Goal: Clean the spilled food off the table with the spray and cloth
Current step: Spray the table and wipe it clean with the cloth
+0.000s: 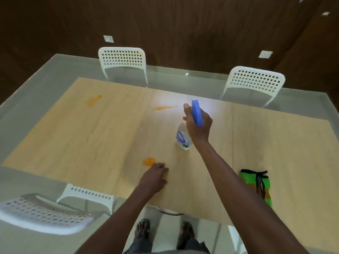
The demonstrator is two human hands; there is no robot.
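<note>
Holding the spray bottle (184, 136) up over the middle of the wooden table (275, 143), the right hand (199, 125) has its fingers wrapped round the neck under the blue trigger head (196, 112), with one finger extended forward beside the nozzle, probably ready for the trigger. The nozzle faces the far side, toward the orange smear (163, 107) just beyond it, so that stain looks like the next target. The left hand (155, 177) rests on the tabletop with loosely curled fingers, gripping nothing, its fingertips just beside the near orange spill (149, 161); likely a brace while leaning forward. A third orange patch (92, 101) lies far left, well apart. The green cloth (256, 184) lies unused near the right front edge, partly hidden behind the right forearm, within reach for wiping. All three stains look unwiped; judged an early spraying step. White perforated chairs (122, 59) stand around.
</note>
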